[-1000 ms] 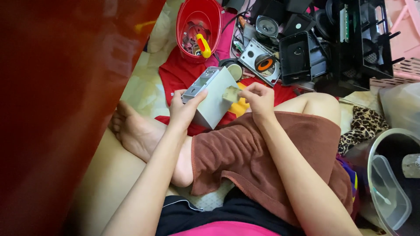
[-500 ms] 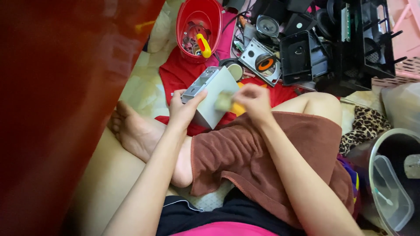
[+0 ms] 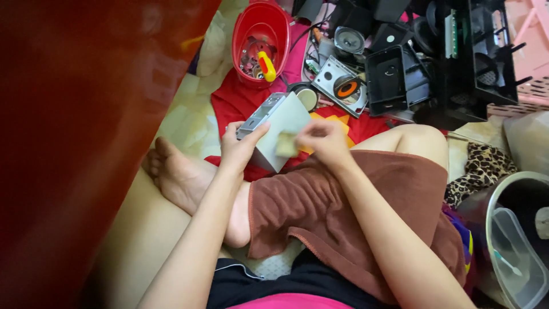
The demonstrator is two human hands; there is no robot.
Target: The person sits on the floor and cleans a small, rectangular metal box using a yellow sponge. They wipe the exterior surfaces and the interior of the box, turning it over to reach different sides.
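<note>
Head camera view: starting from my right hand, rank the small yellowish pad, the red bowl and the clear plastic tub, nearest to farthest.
1. Yellowish pad: in the right hand's grip, against the white box.
2. Red bowl: up and to the left, on the floor.
3. Clear plastic tub: far lower right corner.

L hand (image 3: 240, 146) curled in a grip, R hand (image 3: 323, 140) fingers pinched, forearms converging fwd

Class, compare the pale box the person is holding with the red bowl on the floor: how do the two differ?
The pale box is boxy, flat-sided and closed on the faces shown; the red bowl is round and open-topped. The box is tilted in the left hand, with the right hand pressing a small yellowish pad on it; the bowl rests untouched, holding small parts and a yellow-handled screwdriver.
</note>
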